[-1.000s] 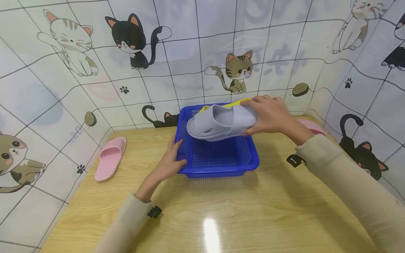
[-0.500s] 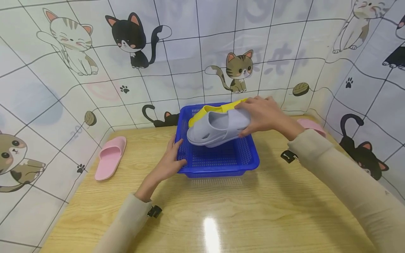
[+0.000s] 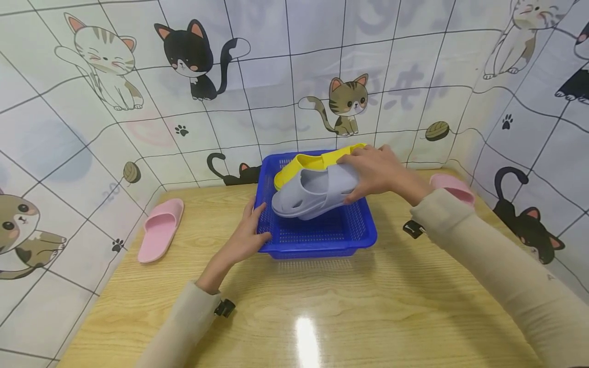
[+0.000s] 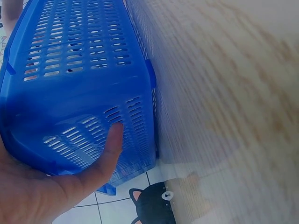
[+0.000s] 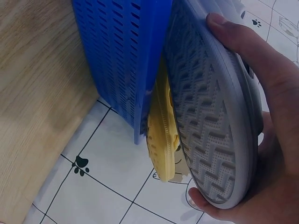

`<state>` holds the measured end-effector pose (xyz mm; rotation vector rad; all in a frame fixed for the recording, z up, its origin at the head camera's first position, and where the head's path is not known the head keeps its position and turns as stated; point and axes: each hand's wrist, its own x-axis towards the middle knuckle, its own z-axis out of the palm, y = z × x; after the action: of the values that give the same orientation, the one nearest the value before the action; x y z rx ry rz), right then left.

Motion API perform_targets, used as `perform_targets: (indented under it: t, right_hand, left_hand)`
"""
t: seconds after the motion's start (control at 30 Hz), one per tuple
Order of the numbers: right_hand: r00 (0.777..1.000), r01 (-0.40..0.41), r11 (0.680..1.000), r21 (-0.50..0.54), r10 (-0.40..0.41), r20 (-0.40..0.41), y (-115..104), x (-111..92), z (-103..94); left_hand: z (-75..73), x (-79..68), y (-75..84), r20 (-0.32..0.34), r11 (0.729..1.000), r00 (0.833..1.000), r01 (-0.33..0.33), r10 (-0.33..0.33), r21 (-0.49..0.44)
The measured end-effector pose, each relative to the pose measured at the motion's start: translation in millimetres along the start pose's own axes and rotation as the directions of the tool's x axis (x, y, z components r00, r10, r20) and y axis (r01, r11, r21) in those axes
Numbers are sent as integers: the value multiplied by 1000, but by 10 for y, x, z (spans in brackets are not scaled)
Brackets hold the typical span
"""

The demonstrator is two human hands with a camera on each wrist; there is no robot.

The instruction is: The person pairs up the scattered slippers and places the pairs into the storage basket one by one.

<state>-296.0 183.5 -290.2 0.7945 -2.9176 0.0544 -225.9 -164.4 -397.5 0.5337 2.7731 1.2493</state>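
A grey clog [image 3: 303, 197] is tilted above the blue plastic basket [image 3: 317, 245], its toe dipping inside toward the left wall. My right hand [image 3: 375, 171] grips it by the heel end; the right wrist view shows its zigzag-treaded sole [image 5: 205, 121] with a thumb and fingers around the edges. Behind it a yellow clog [image 3: 313, 161] leans in the basket's back part, partly covered by the grey clog and my right hand. My left hand [image 3: 244, 235] holds the basket's left rim near the front corner; in the left wrist view one finger [image 4: 110, 154] lies along the outer wall.
The basket stands on a wooden table [image 3: 322, 312]. One pink slipper [image 3: 161, 230] lies at the left, and another pink slipper [image 3: 453, 188] at the right is partly hidden by my right forearm. Walls with a cat-print covering [image 3: 276, 117] close off the back and sides.
My right hand has brought the grey clog's heel down, leftward and toward me, tilting its toe lower into the basket. More of the yellow clog shows. My left hand stays put.
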Motion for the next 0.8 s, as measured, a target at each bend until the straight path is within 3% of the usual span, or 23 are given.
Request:
perform_targets:
  t: [0.8]
  right_hand:
    - [1000, 2, 1000, -9, -2, -6, -32, 21, 55]
  left_hand:
    - [2, -8, 21, -5, 1000, 1000, -1, 0, -9]
